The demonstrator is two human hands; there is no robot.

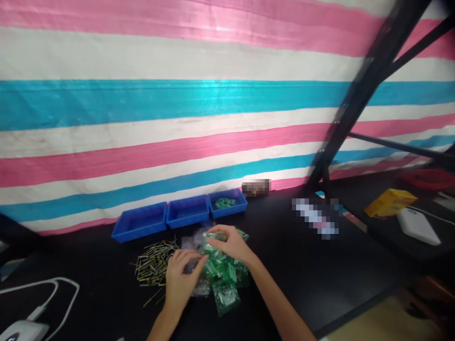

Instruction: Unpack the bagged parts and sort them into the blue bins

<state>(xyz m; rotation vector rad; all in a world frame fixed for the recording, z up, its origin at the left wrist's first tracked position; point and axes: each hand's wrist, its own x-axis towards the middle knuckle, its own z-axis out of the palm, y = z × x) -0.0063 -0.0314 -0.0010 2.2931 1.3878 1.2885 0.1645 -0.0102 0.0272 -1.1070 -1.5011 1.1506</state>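
Observation:
Green plastic packets (222,270) lie heaped on the black table, with clear packets (202,286) along their left side. At the back of the green heap is my right hand (229,244), its thumb and fingers curled around a small shiny packet. My left hand (183,274) rests between the clear packets and a pile of thin yellow and dark sticks (156,263); its fingers are bent over a small dark, clear-wrapped piece. Behind the hands stand three blue trays in a row: left (140,222), middle (188,211) and right (227,202). Some green packets (224,203) sit in the right tray.
A striped sheet (177,104) hangs behind the table. Dark metal frame bars (355,109) slant at the right. A white device (26,330) with a cable lies front left; a yellow box (390,202) and white power bank (418,226) are at the right.

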